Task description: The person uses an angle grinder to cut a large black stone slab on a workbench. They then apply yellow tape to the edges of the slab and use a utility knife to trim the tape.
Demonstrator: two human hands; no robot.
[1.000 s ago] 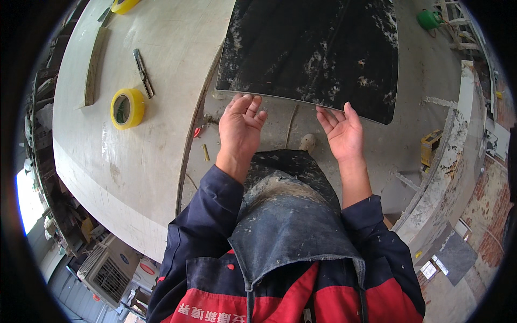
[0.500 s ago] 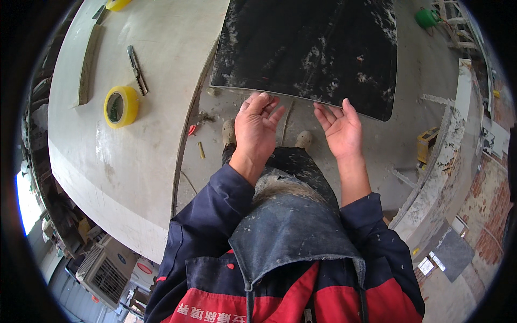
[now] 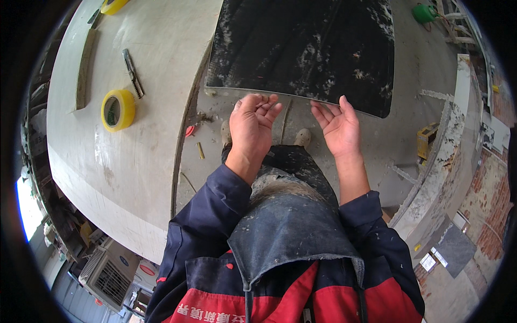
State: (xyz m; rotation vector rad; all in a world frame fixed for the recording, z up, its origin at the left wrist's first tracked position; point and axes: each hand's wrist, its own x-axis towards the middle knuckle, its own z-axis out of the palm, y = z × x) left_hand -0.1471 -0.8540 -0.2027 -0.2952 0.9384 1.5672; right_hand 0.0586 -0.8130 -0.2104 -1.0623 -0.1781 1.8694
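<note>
A large black sheet-like panel (image 3: 301, 48), smeared with whitish marks, lies ahead of me. At its near edge, my left hand (image 3: 252, 126) is palm up with fingers curled in and bunched near the thumb. Anything small between those fingertips is hidden. Farther right along the same edge is my right hand (image 3: 342, 132), palm up. Its fingers reach to the rim and the thumb stands apart, with no grip around the panel visible.
On the pale curved tabletop at left lie a yellow tape roll (image 3: 118, 110), a utility knife (image 3: 133, 72) and a narrow strip (image 3: 85, 70). A yellow box-like object (image 3: 427, 141) sits on the floor at right, beside a long whitish slab (image 3: 449, 140). A green object (image 3: 424, 13) is at far right.
The whole view has shifted slightly, moving the panel and tabletop items a little left. My left fingertips have curled slightly at the rim. My right hand keeps nearly the same pose.
</note>
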